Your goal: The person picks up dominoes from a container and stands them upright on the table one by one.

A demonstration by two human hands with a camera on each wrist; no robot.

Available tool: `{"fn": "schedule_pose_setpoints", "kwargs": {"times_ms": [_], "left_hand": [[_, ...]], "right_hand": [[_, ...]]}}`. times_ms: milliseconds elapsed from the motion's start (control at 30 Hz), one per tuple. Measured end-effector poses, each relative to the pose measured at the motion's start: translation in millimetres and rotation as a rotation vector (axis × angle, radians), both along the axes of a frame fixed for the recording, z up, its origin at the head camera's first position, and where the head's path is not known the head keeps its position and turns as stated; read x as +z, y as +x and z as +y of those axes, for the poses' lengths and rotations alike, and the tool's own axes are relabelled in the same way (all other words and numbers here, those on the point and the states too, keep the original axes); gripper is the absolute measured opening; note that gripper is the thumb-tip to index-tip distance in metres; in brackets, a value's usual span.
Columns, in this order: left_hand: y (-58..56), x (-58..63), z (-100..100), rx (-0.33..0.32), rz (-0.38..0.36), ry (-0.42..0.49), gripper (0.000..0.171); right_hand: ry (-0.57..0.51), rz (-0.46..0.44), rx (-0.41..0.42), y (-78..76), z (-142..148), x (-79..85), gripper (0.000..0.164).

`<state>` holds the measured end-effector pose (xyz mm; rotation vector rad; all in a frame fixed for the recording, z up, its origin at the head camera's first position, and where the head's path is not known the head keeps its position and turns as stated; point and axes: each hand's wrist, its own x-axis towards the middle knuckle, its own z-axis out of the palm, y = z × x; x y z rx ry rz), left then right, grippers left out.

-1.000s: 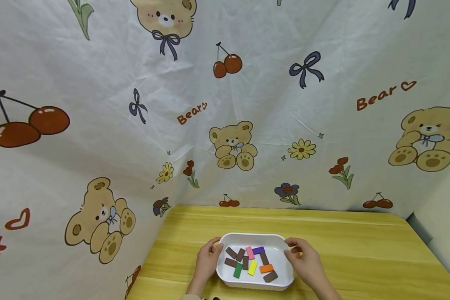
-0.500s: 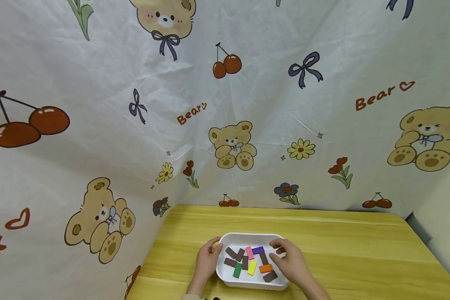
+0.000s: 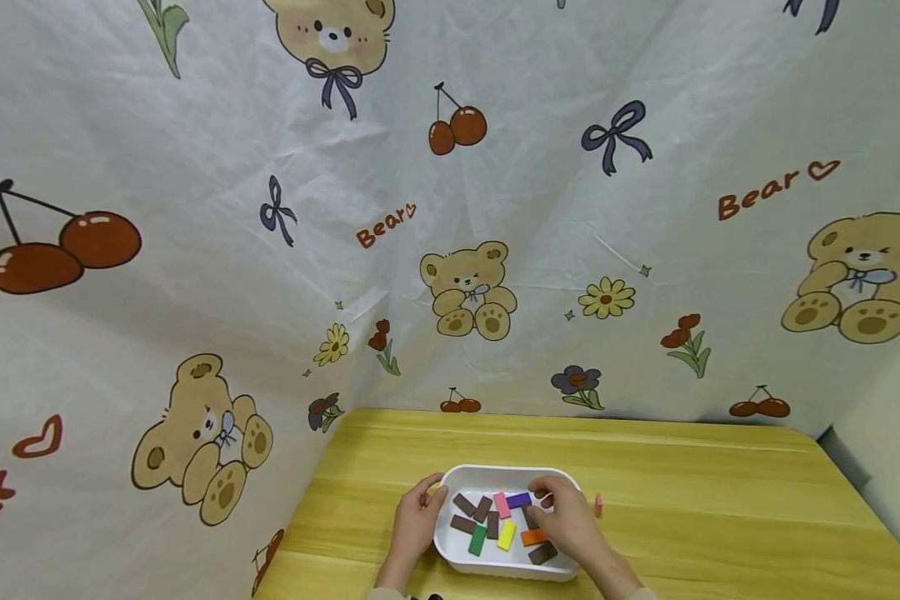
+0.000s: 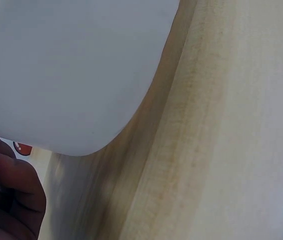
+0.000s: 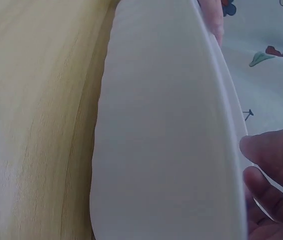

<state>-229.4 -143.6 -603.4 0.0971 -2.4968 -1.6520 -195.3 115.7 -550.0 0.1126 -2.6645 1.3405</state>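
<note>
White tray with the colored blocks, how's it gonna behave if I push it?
The white tray should probably slide rather than tip, being wide and low. Its undistorted outline suggests stiffness. The scattered blocks inside may shift.

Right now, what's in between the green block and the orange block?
The yellow block lies between the green block and the orange block, apart from both, inside the white tray. The head view shows it.
</note>
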Motion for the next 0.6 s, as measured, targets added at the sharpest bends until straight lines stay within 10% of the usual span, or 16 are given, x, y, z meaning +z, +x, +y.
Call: {"fn": "schedule_pose_setpoints", "kwargs": {"times_ms": [600], "left_hand": [[-3.3, -5.6, -1.0, 0.011, -0.01, 0.003, 0.03]], "right_hand": [[0.211, 0.004, -0.02, -21.5, -8.7, -30.4, 0.023]]}}
